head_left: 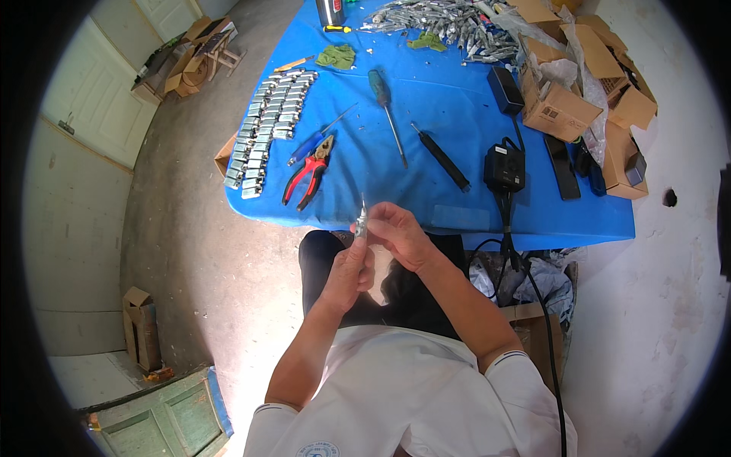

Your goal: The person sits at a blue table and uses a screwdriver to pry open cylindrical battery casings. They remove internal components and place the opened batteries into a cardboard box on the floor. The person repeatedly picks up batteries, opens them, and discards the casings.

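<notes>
White cloth of our shirt (426, 388) lies nearest us, and past it spreads the blue-covered desk (449, 84), where we place everything by the red-handled pliers (320, 156). Beyond the pliers and to their right we see a heap of slim silvery pieces (449, 27). Well to the right of the pliers, an open carton (560, 118) has its flaps up, with clear wrap (562, 72) bunched in its mouth; what lies under that we cannot tell. Lower than the pliers, also to the right, another carton (533, 327) stands beneath the desk, its contents unclear to us. Left of the pliers, metal pieces (268, 126) lie in close rows. Far beyond the pliers rises a dark can (330, 14), its mouth out of our view.

On our side of the pliers and slightly right, off the desk edge, our left hand (349, 270) grasps a small silvery part (362, 222) between thumb and fingers, tip upward. Our right hand (401, 234) has its fingers bent close beside it; whether they pinch it we cannot tell. We judge it best to brace the lower end firmly, work with light fingertips and leave the thin tip unloaded, since it could bend.
</notes>
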A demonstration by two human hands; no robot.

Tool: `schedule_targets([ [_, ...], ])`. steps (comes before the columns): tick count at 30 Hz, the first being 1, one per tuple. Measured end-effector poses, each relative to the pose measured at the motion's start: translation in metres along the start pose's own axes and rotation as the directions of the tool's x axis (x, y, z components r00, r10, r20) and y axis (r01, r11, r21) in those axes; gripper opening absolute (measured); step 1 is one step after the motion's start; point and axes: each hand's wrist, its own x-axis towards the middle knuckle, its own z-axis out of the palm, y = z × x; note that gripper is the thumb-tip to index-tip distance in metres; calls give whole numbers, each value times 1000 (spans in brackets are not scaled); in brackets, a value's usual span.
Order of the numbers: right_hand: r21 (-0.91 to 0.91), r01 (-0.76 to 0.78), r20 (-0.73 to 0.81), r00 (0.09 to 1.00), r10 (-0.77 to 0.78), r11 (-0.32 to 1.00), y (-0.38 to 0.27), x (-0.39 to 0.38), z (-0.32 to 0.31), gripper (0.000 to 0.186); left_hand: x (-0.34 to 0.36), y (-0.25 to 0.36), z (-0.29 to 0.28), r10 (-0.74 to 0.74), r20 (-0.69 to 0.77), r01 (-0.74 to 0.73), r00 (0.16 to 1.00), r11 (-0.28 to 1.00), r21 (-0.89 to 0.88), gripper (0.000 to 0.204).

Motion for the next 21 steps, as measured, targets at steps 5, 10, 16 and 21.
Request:
schedule_targets([
  [5, -33, -16, -12, 1000, 16, 999, 0, 1, 0, 5, -1, -1, 0, -19, 20, 20, 1000, 999, -47, 49],
  [10, -95, -4, -125, 992, -8, 995, 1, 4, 13, 16, -2, 0, 2, -36, 35, 38, 999, 996, -76, 50],
  [16, -123, -90, -48, 995, 85, 988, -7, 1, 12, 20, -2, 0, 4, -47, 37, 51, 998, 992, -118, 51],
  [21, -133, -113, -50, 993, 107, 985, -6, 3, 7, 21, -1, -4, 0, -67, 64, 76, 996, 986, -149, 51],
])
